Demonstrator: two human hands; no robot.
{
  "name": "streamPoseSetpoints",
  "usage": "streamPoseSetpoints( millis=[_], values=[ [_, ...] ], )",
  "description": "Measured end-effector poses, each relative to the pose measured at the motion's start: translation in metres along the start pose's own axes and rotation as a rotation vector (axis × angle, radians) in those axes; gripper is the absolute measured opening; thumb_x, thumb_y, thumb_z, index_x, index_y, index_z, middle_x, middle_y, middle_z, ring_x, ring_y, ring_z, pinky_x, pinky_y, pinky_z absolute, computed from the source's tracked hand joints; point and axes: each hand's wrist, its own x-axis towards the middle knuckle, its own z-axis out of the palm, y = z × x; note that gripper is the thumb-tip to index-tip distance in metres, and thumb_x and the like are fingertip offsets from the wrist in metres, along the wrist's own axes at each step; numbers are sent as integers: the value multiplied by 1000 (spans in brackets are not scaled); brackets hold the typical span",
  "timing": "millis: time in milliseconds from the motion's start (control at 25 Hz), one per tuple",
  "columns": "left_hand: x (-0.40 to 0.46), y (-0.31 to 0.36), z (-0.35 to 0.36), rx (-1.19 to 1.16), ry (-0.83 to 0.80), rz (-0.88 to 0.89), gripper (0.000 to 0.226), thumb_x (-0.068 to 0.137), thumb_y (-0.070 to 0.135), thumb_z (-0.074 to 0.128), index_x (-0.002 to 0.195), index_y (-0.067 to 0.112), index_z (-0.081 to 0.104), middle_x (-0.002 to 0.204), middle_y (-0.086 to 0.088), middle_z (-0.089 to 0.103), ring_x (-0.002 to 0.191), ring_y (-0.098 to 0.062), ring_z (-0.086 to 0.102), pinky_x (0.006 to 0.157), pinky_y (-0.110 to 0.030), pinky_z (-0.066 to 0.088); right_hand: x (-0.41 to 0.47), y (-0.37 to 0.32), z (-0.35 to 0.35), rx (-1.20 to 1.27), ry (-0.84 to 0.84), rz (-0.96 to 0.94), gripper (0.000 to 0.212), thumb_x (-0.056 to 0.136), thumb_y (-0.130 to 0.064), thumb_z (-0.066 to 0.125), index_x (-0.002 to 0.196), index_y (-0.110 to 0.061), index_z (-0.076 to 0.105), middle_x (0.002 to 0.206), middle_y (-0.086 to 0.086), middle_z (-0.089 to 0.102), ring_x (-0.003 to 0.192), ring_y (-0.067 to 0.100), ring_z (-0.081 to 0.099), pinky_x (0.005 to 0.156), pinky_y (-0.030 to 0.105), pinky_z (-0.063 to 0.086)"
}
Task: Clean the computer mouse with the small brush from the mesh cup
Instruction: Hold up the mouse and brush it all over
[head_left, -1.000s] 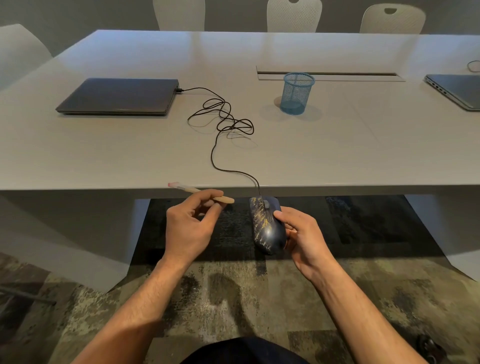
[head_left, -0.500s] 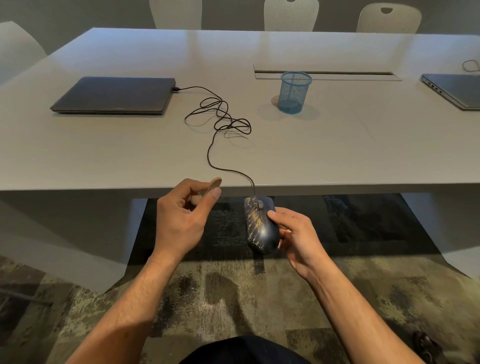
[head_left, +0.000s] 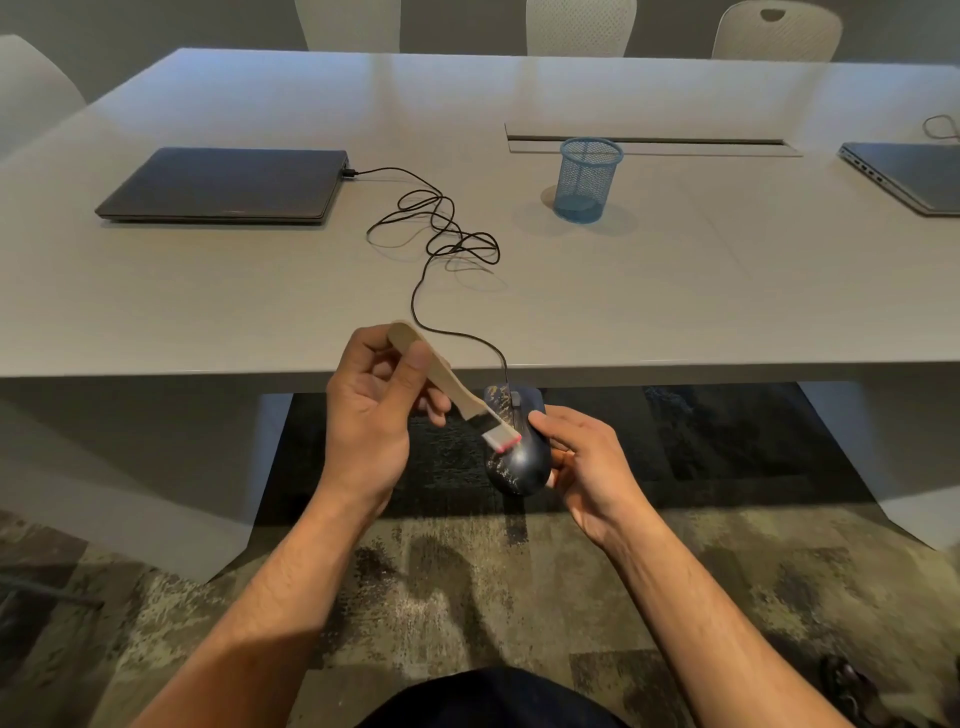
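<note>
My right hand (head_left: 587, 462) holds a dark blue computer mouse (head_left: 519, 457) with gold flecks below the table's front edge, gripping it from the right side. My left hand (head_left: 371, 415) pinches the wooden handle of a small brush (head_left: 452, 387). The brush slants down to the right, and its pink-tipped bristles rest on the top of the mouse. The mouse's black cable (head_left: 441, 244) runs up over the table edge in loose loops to a shut laptop (head_left: 223, 184). The blue mesh cup (head_left: 589, 179) stands upright farther back on the table, with nothing visible inside.
The grey table (head_left: 675, 291) spans the view. A second shut laptop (head_left: 909, 174) lies at the far right. A cable slot (head_left: 675, 143) sits behind the cup. Pale chairs (head_left: 579, 26) line the far side. Patterned carpet lies below my arms.
My left hand has turned the brush over: its bristle end pointed left and away from the mouse, and now it points down to the right onto the mouse. The right hand keeps holding the mouse.
</note>
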Motion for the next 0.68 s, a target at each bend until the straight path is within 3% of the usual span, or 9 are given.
streamPoseSetpoints(
  millis=[200, 360, 480, 600, 680],
  values=[
    [-13, -7, 10, 191, -9, 73, 10, 89, 46, 68, 96, 41, 63, 84, -6, 72, 55, -16, 64, 51, -22, 53, 0, 1, 2, -12, 0, 10, 27, 94, -13, 63, 69, -14, 72, 71, 1, 69, 65, 11, 69, 52, 21, 53],
    [-14, -9, -3, 352, 129, 108, 19, 93, 31, 67, 94, 49, 61, 83, 6, 71, 55, -13, 65, 54, -21, 53, -2, 4, 1, -41, 21, -7, 17, 94, -12, 64, 81, -10, 75, 73, 0, 72, 63, 7, 68, 51, 20, 52],
    [-10, -5, -11, 300, 171, 144, 26, 97, 21, 63, 96, 47, 60, 85, 9, 71, 64, -10, 72, 55, -19, 57, -3, 5, 0, -35, 45, -5, 16, 93, -12, 64, 96, -1, 75, 81, 4, 75, 66, 7, 70, 52, 21, 53],
    [-15, -8, -1, 277, 103, 209, 21, 94, 20, 64, 99, 40, 62, 86, 10, 71, 73, -7, 73, 62, -18, 58, -4, 3, 4, -9, 32, 11, 13, 94, -11, 64, 92, -7, 76, 80, 3, 77, 67, 8, 72, 51, 21, 53],
    [-15, -12, 2, 308, 121, 199, 22, 95, 18, 65, 99, 40, 62, 87, 6, 71, 78, -14, 74, 66, -21, 59, -5, 3, 6, -20, 28, 20, 13, 93, -12, 64, 92, -9, 77, 80, 2, 78, 67, 8, 72, 51, 20, 53]
  ],
)
